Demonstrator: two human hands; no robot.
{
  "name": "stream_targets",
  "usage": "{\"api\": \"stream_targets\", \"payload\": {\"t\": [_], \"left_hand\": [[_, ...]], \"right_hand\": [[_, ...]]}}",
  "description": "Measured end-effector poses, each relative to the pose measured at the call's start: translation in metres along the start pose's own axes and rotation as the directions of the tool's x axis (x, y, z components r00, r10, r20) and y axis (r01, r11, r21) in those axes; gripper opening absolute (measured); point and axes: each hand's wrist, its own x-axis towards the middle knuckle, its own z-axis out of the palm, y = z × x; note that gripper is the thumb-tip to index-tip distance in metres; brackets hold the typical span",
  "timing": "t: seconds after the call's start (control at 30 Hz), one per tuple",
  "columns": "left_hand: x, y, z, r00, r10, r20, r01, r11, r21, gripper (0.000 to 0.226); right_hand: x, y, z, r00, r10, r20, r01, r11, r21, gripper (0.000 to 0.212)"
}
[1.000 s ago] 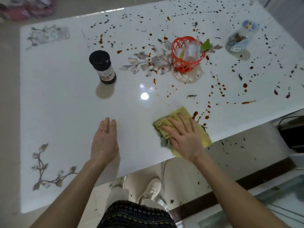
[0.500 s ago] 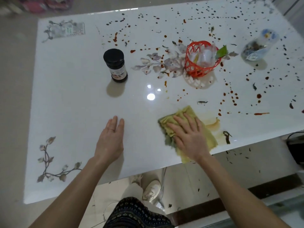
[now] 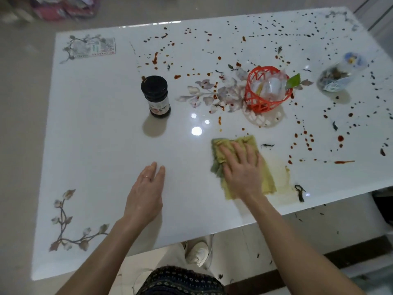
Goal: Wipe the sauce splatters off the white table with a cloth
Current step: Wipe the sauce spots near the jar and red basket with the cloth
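Head view: right hand lies flat on the cloth, fingers straight and spread to press it against the surface near its front edge, beside a yellowish smear; splatters lie beyond; left hand rests flat, fingers straight, likely bracing.

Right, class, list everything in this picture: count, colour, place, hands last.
table: one, white, fills view
sauce splatters: many, red-brown and dark, far and right side
cloth: one, yellow-green, near edge, right of centre
smear: one, yellowish, right of cloth
jar: one, dark, left of centre
basket: one, orange-red, beyond cloth
container: one, blue-white, far right, blurred
card: one, pale, far left corner
left hand: one, flat on bare table
right hand: one, pressing flat on cloth
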Motion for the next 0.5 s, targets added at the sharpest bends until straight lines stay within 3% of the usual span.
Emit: {"api": "stream_targets", "payload": {"t": [0.07,0.13,0.3,0.37,0.5], "left_hand": [[0.001,-0.001,-0.002,1.0,-0.009,-0.02,0.009,1.0,-0.004,0.059],[0.003,-0.002,-0.001,0.999,-0.023,-0.04,0.023,1.0,-0.007,0.053],[0.017,-0.001,-0.007,0.995,-0.033,-0.095,0.033,0.999,-0.001,0.038],[0.024,-0.003,-0.012,0.994,-0.037,-0.106,0.037,0.999,-0.005,0.032],[0.037,-0.009,-0.017,0.99,-0.04,-0.135,0.037,0.999,-0.025,0.029]], "right_hand": [[0.009,0.003,-0.003,0.974,0.225,0.021,-0.226,0.974,0.031,0.054],[0.003,-0.02,-0.005,0.955,0.295,0.0,-0.295,0.955,0.026,0.054],[-0.001,-0.087,-0.001,0.997,-0.069,0.037,0.067,0.997,0.048,0.05],[0.028,-0.077,0.001,0.994,-0.089,0.059,0.087,0.996,0.028,0.05],[0.065,-0.041,-0.004,0.963,0.243,0.112,-0.238,0.969,-0.059,0.056]]}}
